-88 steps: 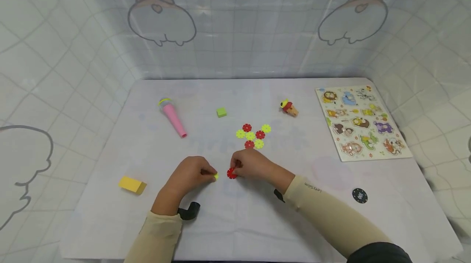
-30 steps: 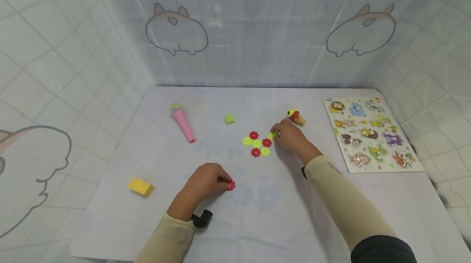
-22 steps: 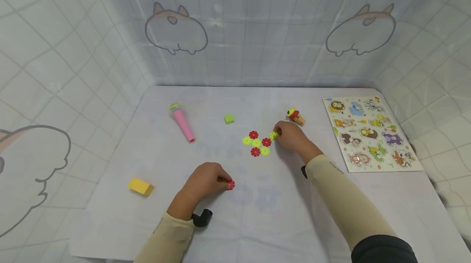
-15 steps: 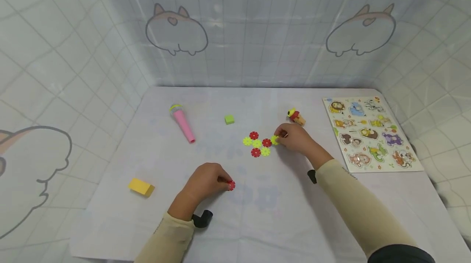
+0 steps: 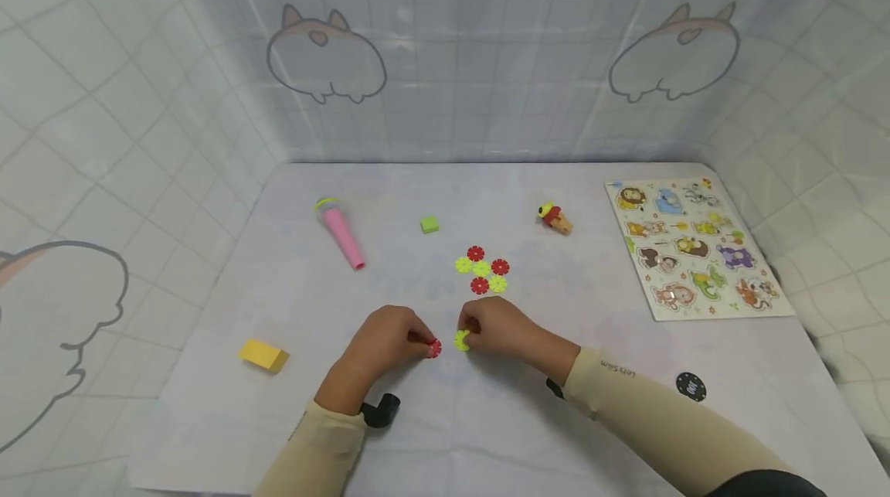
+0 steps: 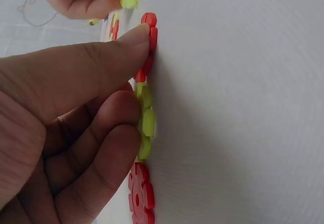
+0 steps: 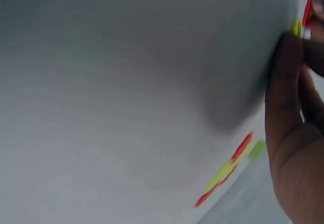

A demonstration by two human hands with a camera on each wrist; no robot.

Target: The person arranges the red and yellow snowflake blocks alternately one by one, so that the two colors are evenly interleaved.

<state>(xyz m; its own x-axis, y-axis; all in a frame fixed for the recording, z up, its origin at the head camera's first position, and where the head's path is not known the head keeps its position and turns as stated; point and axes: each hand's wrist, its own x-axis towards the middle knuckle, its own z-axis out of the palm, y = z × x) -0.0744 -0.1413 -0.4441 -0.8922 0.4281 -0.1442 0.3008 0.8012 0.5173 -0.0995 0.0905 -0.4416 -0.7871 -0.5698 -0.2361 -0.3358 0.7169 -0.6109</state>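
Note:
In the head view, my left hand (image 5: 389, 342) pinches a red flower-shaped notched disc (image 5: 434, 348) between thumb and fingers. Close by on the right, my right hand (image 5: 501, 327) pinches a yellow notched disc (image 5: 462, 340); a small gap separates the two discs. The left wrist view shows the left thumb on the red disc, with another yellow disc (image 6: 147, 122) and a further red disc (image 6: 140, 193) lined up below it under the fingers. Whether these are joined cannot be told. Beyond the hands lies a cluster of red and yellow discs (image 5: 481, 269).
A pink toy microphone (image 5: 342, 238), green block (image 5: 429, 224) and small toy figure (image 5: 555, 217) lie farther back. An animal puzzle board (image 5: 702, 246) is at right, a black chip (image 5: 691, 386) near the right sleeve, a yellow block (image 5: 263, 355) at left.
My right hand has picked up the yellow disc at the cluster's right end and brought it down and left, beside the left hand. The left hand has stayed almost still.

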